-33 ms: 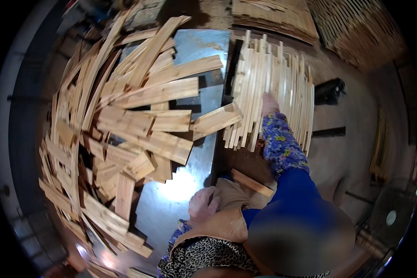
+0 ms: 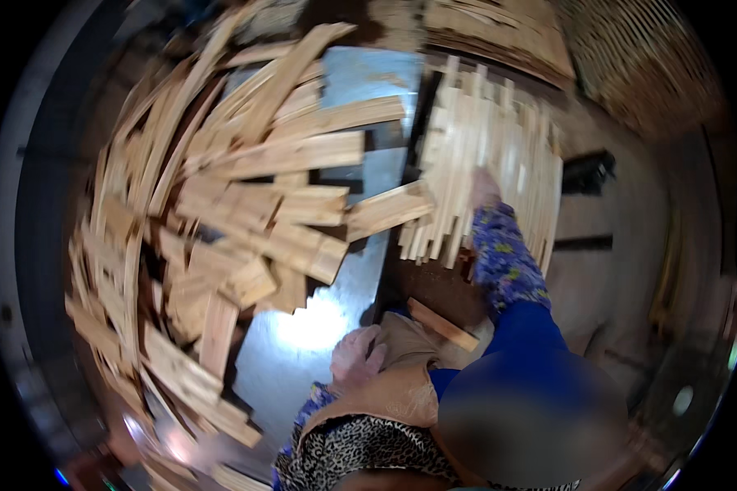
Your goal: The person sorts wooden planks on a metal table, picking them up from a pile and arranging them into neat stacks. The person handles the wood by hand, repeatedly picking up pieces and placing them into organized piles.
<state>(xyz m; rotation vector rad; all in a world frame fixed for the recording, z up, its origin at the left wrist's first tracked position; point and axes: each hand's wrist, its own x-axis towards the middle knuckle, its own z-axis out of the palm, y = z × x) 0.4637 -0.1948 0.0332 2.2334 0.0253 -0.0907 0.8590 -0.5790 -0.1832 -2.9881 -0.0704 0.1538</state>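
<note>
My right hand [image 2: 483, 188] reaches forward in a blue flowered sleeve and lies on a neat stack of thin pale wooden slats [image 2: 475, 123]; blur hides whether its fingers grip one. My left hand [image 2: 356, 356] rests with curled fingers at the near edge of a shiny metal table [image 2: 303, 335], beside a tan cloth [image 2: 405, 348], and nothing shows in it. A big loose heap of short wooden boards [image 2: 221, 213] covers the table's left and middle.
One short board [image 2: 442, 325] lies by my lap below the slat stack. More stacked wood [image 2: 499, 33] sits at the far edge, with woven or slatted panels [image 2: 647, 65] at the upper right. A dark object [image 2: 590, 172] lies right of the slats.
</note>
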